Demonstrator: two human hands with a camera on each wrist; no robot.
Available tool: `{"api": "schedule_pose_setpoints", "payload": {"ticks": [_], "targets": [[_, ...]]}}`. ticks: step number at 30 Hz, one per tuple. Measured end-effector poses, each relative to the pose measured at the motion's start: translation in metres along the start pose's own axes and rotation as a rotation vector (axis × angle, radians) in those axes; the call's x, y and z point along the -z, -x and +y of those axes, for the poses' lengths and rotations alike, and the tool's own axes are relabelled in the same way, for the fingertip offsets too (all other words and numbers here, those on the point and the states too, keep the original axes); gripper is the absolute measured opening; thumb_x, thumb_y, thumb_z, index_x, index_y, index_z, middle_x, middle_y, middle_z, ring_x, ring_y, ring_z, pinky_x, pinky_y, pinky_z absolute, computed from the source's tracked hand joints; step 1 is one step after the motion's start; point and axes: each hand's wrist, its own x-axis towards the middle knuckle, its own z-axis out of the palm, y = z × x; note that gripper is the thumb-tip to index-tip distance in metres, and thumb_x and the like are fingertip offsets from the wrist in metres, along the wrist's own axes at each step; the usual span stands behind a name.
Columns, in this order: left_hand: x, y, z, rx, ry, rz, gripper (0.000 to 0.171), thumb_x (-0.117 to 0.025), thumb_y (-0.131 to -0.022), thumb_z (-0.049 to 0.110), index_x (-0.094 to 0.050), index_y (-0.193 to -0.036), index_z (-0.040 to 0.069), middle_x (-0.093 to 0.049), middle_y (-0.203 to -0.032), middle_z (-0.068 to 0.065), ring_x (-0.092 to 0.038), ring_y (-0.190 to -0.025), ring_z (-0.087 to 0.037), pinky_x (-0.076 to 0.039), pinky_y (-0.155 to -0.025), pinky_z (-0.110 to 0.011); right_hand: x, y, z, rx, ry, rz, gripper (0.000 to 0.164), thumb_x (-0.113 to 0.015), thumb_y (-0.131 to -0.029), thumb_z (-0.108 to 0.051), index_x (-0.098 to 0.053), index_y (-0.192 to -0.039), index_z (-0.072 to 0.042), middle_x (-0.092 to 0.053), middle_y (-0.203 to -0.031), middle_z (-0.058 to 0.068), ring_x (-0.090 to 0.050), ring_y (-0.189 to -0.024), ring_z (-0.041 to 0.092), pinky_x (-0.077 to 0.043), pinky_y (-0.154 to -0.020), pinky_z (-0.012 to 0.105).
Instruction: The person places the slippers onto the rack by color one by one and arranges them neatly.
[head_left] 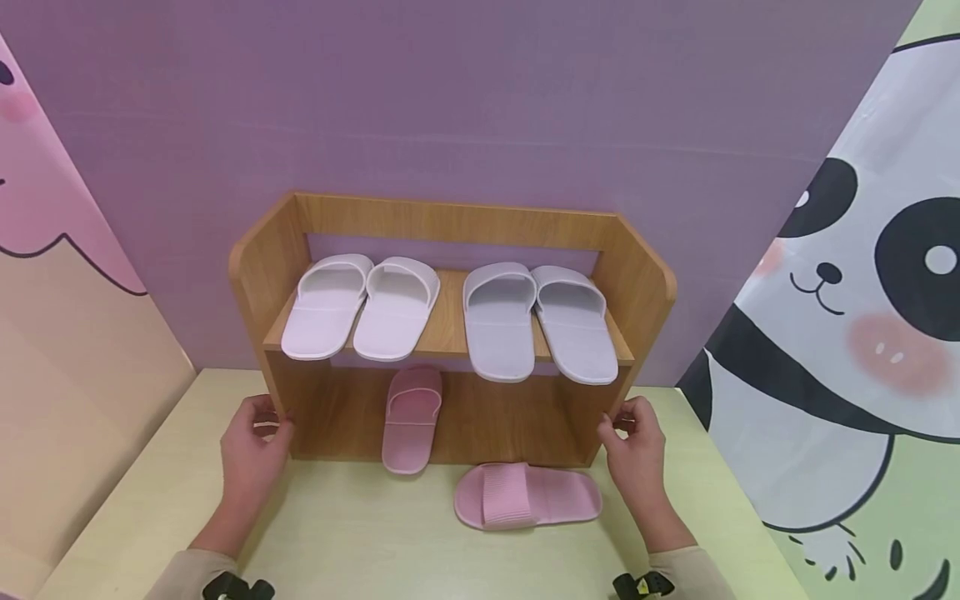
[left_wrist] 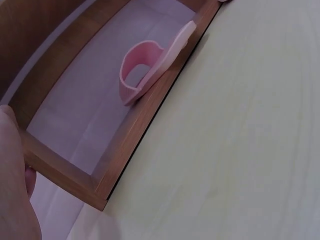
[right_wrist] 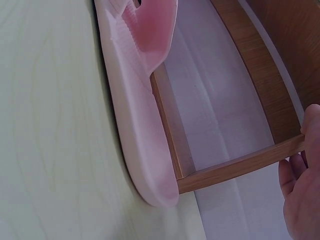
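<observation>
A wooden shoe rack (head_left: 457,218) stands against the wall, and both hands grip its side panels. My left hand (head_left: 253,442) pinches the lower front edge of the left panel between thumb and fingers. The right hand (head_left: 636,450) pinches the right panel in the same way. On the upper shelf sit a white pair, with one slipper (head_left: 318,321) at far left, and a grey pair, with one slipper (head_left: 501,333) right of centre. One pink slipper (head_left: 411,425) rests on the lower shelf, its end over the front edge. Another pink slipper (head_left: 562,496) lies sideways before the rack.
The rack stands on a pale wood-grain tabletop (head_left: 360,550). A purple wall (head_left: 480,100) rises behind it. To the right is a panel with a panda picture (head_left: 832,367); a pink cartoon panel (head_left: 67,192) is on the left.
</observation>
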Motion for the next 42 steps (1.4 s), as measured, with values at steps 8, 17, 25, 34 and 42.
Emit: {"api": "schedule_pose_setpoints", "payload": {"ticks": [8, 17, 25, 34, 42], "targets": [[0.007, -0.001, -0.002, -0.033, 0.018, -0.040, 0.023, -0.073, -0.089, 0.010, -0.066, -0.110, 0.010, -0.069, -0.100, -0.001, -0.065, -0.085, -0.002, -0.054, -0.073, -0.015, 0.001, 0.001, 0.000, 0.003, 0.005, -0.006, 0.018, -0.069, -0.089, 0.002, -0.056, -0.100, -0.006, -0.061, -0.098, 0.001, -0.059, -0.091, 0.011, -0.054, -0.080, 0.022], [0.009, -0.006, -0.006, -0.095, -0.014, -0.072, 0.024, -0.075, -0.085, 0.005, -0.064, -0.106, 0.011, -0.068, -0.099, 0.000, -0.065, -0.081, 0.002, -0.053, -0.070, -0.013, 0.010, 0.005, -0.006, -0.080, 0.075, -0.069, 0.022, -0.069, -0.095, -0.012, -0.057, -0.113, -0.010, -0.061, -0.101, 0.002, -0.058, -0.094, 0.014, -0.050, -0.082, 0.016], [0.011, -0.008, -0.006, -0.127, -0.067, -0.100, 0.026, -0.078, -0.084, 0.005, -0.063, -0.104, 0.012, -0.066, -0.097, 0.001, -0.063, -0.083, 0.000, -0.059, -0.072, -0.025, 0.017, 0.024, -0.014, -0.167, 0.135, -0.066, 0.025, -0.066, -0.095, -0.014, -0.055, -0.115, -0.004, -0.058, -0.108, 0.010, -0.057, -0.089, 0.018, -0.045, -0.072, 0.014], [0.013, -0.010, -0.007, -0.165, -0.087, -0.105, 0.027, -0.078, -0.084, 0.004, -0.062, -0.104, 0.012, -0.066, -0.098, 0.002, -0.064, -0.085, -0.003, -0.054, -0.070, -0.014, 0.015, 0.049, -0.019, 0.054, 0.193, -0.436, 0.020, -0.075, -0.087, -0.006, -0.066, -0.105, -0.009, -0.064, -0.105, 0.002, -0.063, -0.100, 0.024, -0.054, -0.082, 0.043], [0.013, -0.010, -0.009, -0.197, -0.105, -0.103, 0.028, -0.077, -0.083, 0.003, -0.061, -0.103, 0.012, -0.065, -0.099, 0.000, -0.066, -0.086, -0.014, -0.056, -0.069, -0.018, 0.010, 0.054, -0.010, 0.068, 0.335, -0.729, 0.045, -0.082, -0.082, -0.043, -0.068, -0.119, -0.022, -0.058, -0.115, -0.010, -0.051, -0.119, 0.018, -0.046, -0.103, 0.050]]}}
